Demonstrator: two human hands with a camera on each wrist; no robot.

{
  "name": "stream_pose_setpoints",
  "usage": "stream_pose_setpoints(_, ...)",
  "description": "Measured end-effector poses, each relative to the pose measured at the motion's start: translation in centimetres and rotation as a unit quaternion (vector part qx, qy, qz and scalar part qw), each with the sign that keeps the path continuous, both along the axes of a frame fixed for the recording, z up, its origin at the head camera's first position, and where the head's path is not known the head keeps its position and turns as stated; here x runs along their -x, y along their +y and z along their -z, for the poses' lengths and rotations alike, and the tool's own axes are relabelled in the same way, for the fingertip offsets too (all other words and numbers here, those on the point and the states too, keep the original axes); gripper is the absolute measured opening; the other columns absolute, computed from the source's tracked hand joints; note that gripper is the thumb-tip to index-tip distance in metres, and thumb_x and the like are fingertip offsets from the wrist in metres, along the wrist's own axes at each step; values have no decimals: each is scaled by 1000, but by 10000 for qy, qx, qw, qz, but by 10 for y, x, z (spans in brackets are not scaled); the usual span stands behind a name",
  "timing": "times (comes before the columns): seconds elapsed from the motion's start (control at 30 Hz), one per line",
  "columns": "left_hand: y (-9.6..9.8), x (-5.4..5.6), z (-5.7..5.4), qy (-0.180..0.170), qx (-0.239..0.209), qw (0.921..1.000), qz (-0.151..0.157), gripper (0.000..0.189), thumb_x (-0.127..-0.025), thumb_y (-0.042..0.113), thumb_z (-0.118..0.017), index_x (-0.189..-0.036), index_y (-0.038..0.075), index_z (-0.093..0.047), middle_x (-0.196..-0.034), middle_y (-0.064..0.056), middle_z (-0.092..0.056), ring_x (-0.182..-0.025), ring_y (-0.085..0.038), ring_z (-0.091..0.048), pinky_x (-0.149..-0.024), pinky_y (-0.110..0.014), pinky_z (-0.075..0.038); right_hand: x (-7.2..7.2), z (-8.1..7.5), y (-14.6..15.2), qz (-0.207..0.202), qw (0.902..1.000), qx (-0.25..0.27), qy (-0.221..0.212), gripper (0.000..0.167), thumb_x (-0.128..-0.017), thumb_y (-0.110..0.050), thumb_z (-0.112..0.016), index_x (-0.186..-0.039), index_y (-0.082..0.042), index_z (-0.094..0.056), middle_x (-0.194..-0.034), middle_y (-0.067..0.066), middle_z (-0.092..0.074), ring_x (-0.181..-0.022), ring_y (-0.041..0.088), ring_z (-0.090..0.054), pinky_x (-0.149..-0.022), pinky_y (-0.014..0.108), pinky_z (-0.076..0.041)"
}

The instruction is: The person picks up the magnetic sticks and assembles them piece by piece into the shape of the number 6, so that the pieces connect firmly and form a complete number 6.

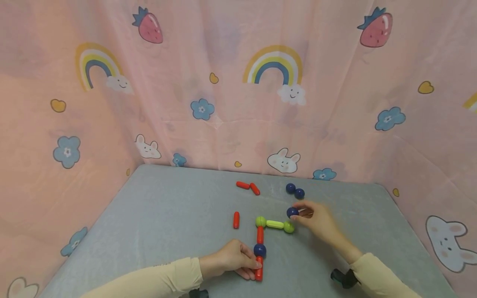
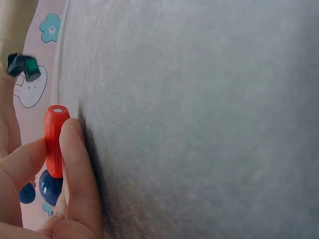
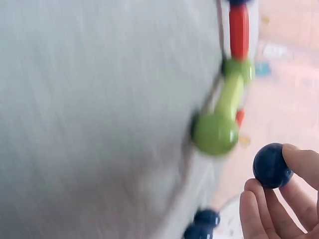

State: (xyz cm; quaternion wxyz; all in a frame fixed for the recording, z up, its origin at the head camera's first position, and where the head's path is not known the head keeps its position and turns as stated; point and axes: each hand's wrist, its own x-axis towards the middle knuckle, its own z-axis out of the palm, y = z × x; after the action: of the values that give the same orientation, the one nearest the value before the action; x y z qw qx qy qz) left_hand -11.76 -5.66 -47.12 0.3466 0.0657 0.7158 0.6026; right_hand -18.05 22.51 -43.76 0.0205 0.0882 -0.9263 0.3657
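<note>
My left hand [image 1: 238,258] pinches the near red rod [image 1: 259,273] between thumb and fingers; the left wrist view shows the small hole in that rod's end. The rod meets a dark blue ball [image 1: 259,250], then another red rod [image 1: 260,235] leads to a green ball [image 1: 261,222]. From there a light green rod [image 1: 275,224] runs right to a second green ball [image 1: 288,227]. My right hand [image 1: 316,219] holds a loose blue ball [image 3: 272,166] between thumb and fingertips, just above and right of the second green ball, apart from it.
A single red rod [image 1: 236,220] lies left of the joined pieces. Farther back are two red rods [image 1: 243,185] end to end and two blue balls [image 1: 290,188] side by side. The grey table [image 1: 167,215] meets a pink patterned curtain [image 1: 223,136] at its back edge.
</note>
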Motion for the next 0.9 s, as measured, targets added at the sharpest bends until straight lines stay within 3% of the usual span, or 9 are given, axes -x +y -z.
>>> stream_pose_setpoints(0.23,2,0,-2,10,65,10000,-35,7,-85,8,-76,-85,1,-76,-76,-16,-76,-54,-5,-66,-52,-21,-57,-38,8,-30,48,9957,463,-802,30,-78,-20,-84,-104,-15,-71,-102,1,-72,-82,9,-66,-70,20,-56)
stream_pose_setpoints(0.43,2,0,-2,65,75,10000,-6,8,-85,9,-76,-85,1,-76,-76,-16,-76,-54,-5,-66,-52,-21,-57,-64,13,-45,-536,9868,893,-1240,35,-75,-23,-86,-102,-11,-68,-97,3,-71,-80,10,-66,-67,19,-56)
stream_pose_setpoints(0.6,2,1,-2,93,100,9999,-9,9,-85,9,-76,-85,0,-76,-76,-16,-76,-54,-5,-66,-53,-22,-58,-80,18,-53,-1079,9811,1073,-1198,38,-76,-28,-86,-103,-10,-66,-97,3,-70,-78,4,-65,-67,19,-57)
stream_pose_setpoints(0.9,2,3,-1,181,211,9996,19,8,-86,8,-74,-87,-1,-76,-77,-18,-76,-54,-6,-65,-55,-23,-59,-97,23,-62,-1421,9664,1251,-1736,38,-76,-32,-86,-103,-13,-67,-98,0,-70,-79,6,-64,-68,20,-56)
